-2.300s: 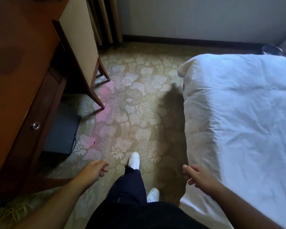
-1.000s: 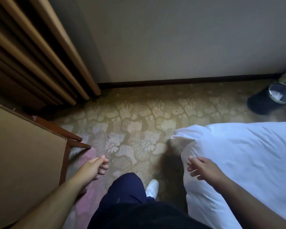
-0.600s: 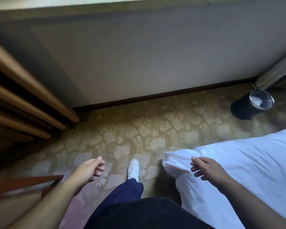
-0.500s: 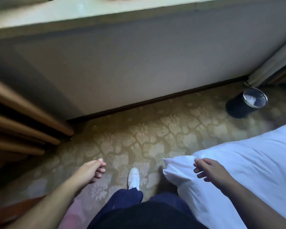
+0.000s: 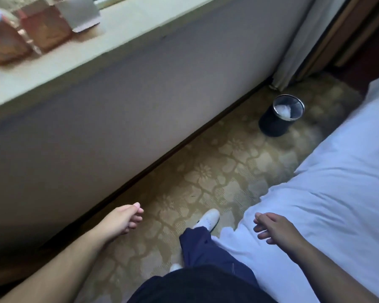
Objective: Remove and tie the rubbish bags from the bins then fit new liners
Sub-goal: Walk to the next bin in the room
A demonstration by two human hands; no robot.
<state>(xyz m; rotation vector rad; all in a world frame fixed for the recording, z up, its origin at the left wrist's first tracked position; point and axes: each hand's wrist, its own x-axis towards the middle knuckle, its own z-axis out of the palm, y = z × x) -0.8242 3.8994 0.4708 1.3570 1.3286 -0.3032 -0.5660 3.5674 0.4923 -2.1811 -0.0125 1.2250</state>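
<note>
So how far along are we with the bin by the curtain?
Nothing looks done: the bin stands on the carpet beside the curtain with its bag and white rubbish inside. In hand: nothing yet; the left hand and right hand are empty and short of the bin. Left: lift out the bag, tie it, fit a new liner; none is in view.

One bin (image 5: 274,125), two hands, two shoes

One dark bin holding one clear bag (image 5: 286,109), well beyond the right hand (image 5: 274,228). One left hand (image 5: 120,220). Two white shoes (image 5: 207,220) between the hands. One bed (image 5: 337,182) beneath the right hand. Seemingly three blurred boxes (image 5: 44,29) far beyond the left hand.
</note>
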